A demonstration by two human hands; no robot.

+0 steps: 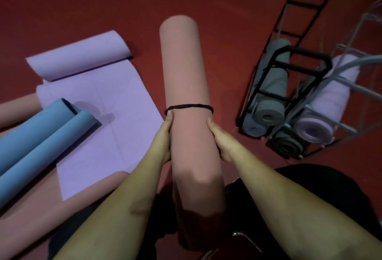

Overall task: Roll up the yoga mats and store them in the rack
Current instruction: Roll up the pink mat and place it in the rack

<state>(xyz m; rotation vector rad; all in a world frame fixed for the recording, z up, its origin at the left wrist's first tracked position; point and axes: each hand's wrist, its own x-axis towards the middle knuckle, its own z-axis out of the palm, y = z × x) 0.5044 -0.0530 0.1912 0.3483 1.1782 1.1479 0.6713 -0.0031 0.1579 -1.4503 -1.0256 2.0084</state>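
A rolled pink yoga mat points away from me at the centre, with a black elastic band around it. My left hand grips the roll's left side, its thumb tip at the band. On the opposite side my right hand grips the roll just below the band. A black wire rack at the right holds several rolled mats, grey and dark. A pale rack beside it holds a rolled lilac mat.
A lilac mat lies part unrolled on the red floor at the left. A blue mat, curled from both sides, rests on it. Another pink mat lies flat beneath them. My dark-clothed legs fill the bottom right.
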